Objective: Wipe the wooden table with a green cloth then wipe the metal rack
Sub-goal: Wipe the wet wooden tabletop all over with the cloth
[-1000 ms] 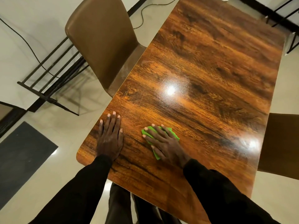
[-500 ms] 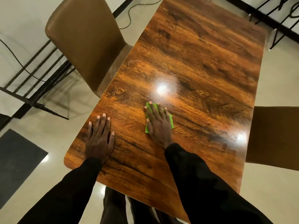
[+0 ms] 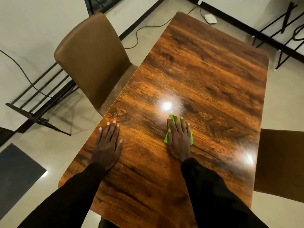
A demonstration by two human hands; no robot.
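The small bright green cloth (image 3: 179, 137) was pressed flat against the glossy, dark-grained wooden table (image 3: 205, 79) under the right hand (image 3: 180, 139), whose fingers (image 3: 176, 124) were spread and extended rather than curled; the cloth was pinned by the palm, not pinched, and only its edges were seen around the hand. It lay near the middle of the tabletop, just below a bright reflection of a ceiling light. The left hand (image 3: 107, 145) was laid open and flat on the wood near the left edge, holding nothing, and was judged to be serving as a brace. A tan padded chair (image 3: 92, 60) was drawn up against the left side of the table, and a black metal rack (image 3: 37, 96) was seen on the floor beyond it, well apart from both hands. The table wipe was judged to be under way, with the far half of the surface probably not yet covered and the rack untouched. Because the cloth was held by pressure alone, it could be bunched up or left behind if the hand were slid too fast over the slick finish. The far end might be missed if reach were limited, and weight thrown onto the bracing hand near the edge could cause a slip.
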